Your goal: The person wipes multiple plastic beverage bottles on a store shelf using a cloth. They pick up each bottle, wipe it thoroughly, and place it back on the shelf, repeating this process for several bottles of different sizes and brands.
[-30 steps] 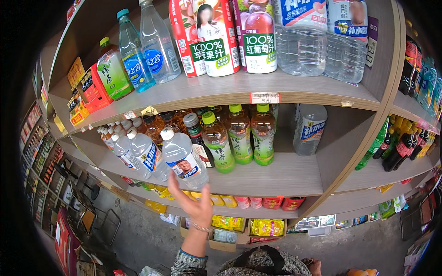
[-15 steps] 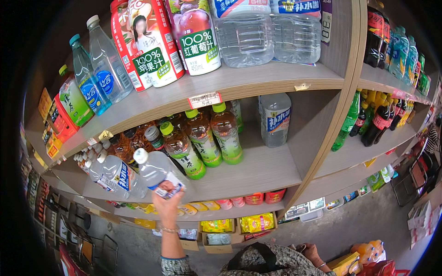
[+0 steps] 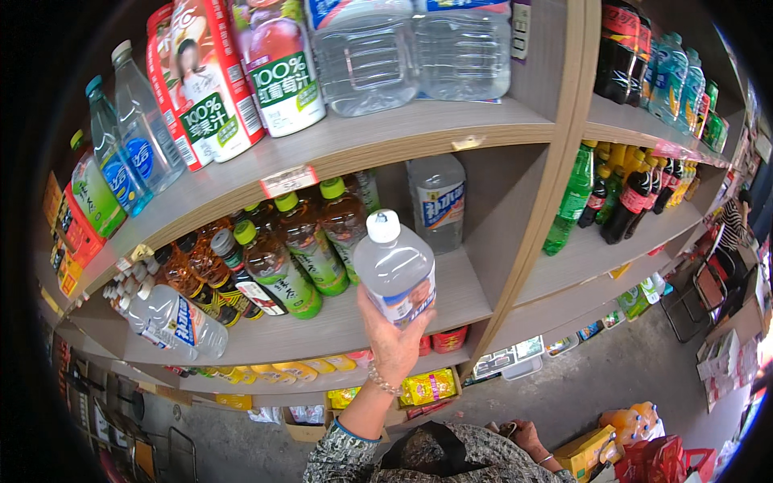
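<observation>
My left hand grips a clear plastic drink bottle with a white cap, holding it slightly tilted in front of the middle shelf. Behind it on that shelf stands a similar clear bottle with a blue and white label. To the left are several green-capped tea bottles. Further left, more white-capped clear bottles lean near the shelf's front. My right hand stays low by my body with curled fingers; whatever they hold is too small to make out.
Above, the upper shelf carries juice bottles and large clear jugs. An upright divider separates this bay from one with cola bottles. Below are boxes of yellow packets. Red bags lie on the floor at right.
My left hand has carried the clear bottle rightward, from beside the leaning bottles to in front of the tea bottles' right end. The view has shifted, while my right hand remains low.
</observation>
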A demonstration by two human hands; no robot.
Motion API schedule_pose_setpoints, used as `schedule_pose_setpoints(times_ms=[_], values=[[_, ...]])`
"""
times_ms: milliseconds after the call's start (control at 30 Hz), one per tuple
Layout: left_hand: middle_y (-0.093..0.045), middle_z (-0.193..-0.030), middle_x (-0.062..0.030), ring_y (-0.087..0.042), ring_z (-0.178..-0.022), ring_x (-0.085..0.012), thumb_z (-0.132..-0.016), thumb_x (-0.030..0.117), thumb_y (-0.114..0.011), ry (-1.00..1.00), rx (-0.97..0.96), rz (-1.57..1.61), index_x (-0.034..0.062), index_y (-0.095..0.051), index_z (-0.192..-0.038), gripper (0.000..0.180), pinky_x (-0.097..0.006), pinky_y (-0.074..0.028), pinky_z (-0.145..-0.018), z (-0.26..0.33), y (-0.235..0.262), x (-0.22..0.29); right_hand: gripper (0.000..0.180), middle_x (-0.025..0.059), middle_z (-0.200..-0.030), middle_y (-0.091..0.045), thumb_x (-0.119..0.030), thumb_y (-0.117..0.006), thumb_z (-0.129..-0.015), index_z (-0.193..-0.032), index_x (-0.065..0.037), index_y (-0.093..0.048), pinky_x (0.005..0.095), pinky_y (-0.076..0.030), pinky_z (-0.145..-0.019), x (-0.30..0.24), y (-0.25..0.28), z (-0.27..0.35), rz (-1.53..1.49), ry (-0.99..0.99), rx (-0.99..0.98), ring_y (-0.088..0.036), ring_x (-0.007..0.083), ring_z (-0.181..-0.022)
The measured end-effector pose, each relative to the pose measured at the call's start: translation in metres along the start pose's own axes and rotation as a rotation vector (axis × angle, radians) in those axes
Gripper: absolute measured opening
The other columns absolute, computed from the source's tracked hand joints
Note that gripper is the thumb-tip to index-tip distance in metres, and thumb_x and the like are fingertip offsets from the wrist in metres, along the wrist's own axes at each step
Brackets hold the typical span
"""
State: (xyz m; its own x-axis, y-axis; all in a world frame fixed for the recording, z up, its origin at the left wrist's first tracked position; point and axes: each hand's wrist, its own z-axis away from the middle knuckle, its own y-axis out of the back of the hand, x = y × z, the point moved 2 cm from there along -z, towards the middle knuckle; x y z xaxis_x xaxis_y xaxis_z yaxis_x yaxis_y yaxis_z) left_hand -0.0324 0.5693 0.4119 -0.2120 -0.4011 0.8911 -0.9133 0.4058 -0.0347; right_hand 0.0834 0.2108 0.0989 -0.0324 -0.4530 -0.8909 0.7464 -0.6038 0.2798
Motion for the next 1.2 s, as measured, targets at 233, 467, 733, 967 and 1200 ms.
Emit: schedule_pose_setpoints(times_ms=[233,467,733,967,1200], values=[[-0.039,-0.137,-0.0274,-0.043,-0.128,-0.0410,-0.073,0.011,-0.078,-0.138,-0.097,-0.320,-0.0067,-0.016,-0.148,0.099,-0.046,-0.033,-0.110,0.014,-0.016,0.010,0.020,0.0091,-0.091,-0.074,-0.012,-0.064,-0.089,-0.098,0.004,-0.072,0.0306,-0.055,-0.076,0.028,0.000,-0.004,0.131,-0.010,-0.016,-0.067,0.0134,-0.081],[-0.051,-0.114,-0.0257,-0.052,-0.106,-0.0427,-0.065,0.019,-0.089,-0.226,-0.047,-0.465,-0.0083,-0.033,-0.139,0.096,-0.048,-0.043,-0.090,-0.001,-0.019,0.014,0.025,0.0084,-0.087,-0.074,-0.018,-0.064,-0.091,-0.097,0.005,-0.072,0.0316,-0.055,-0.076,0.017,0.002,-0.001,0.249,-0.017,-0.024,-0.066,0.0135,-0.080],[-0.045,-0.128,-0.0297,-0.047,-0.118,-0.0461,-0.065,0.023,-0.089,-0.082,-0.168,-0.404,-0.0092,-0.025,-0.145,0.107,-0.046,-0.041,-0.101,-0.014,-0.013,0.007,0.026,0.0080,-0.088,-0.072,-0.017,-0.065,-0.092,-0.099,0.007,-0.071,0.0311,-0.054,-0.073,0.041,-0.001,-0.009,0.072,-0.053,-0.037,-0.065,0.0133,-0.081],[-0.055,-0.129,-0.0226,-0.051,-0.124,-0.0364,-0.058,0.020,-0.091,0.096,-0.462,0.119,-0.0008,-0.038,-0.141,0.100,-0.041,-0.042,-0.104,-0.048,-0.019,-0.014,0.028,0.0147,-0.083,-0.074,-0.030,-0.071,-0.084,-0.096,-0.006,-0.076,0.0345,-0.054,-0.075,0.076,0.010,-0.016,-0.017,-0.093,-0.002,-0.072,0.0192,-0.082],[-0.052,-0.112,-0.0251,-0.052,-0.103,-0.0425,-0.062,0.028,-0.091,-0.169,0.084,-0.377,-0.0103,-0.034,-0.133,0.098,-0.048,-0.043,-0.089,-0.004,-0.060,-0.006,0.026,0.0156,-0.083,-0.073,-0.026,-0.064,-0.089,-0.099,-0.005,-0.074,0.0371,-0.055,-0.074,0.063,0.019,-0.015,0.307,-0.100,0.008,-0.073,0.0220,-0.083]])
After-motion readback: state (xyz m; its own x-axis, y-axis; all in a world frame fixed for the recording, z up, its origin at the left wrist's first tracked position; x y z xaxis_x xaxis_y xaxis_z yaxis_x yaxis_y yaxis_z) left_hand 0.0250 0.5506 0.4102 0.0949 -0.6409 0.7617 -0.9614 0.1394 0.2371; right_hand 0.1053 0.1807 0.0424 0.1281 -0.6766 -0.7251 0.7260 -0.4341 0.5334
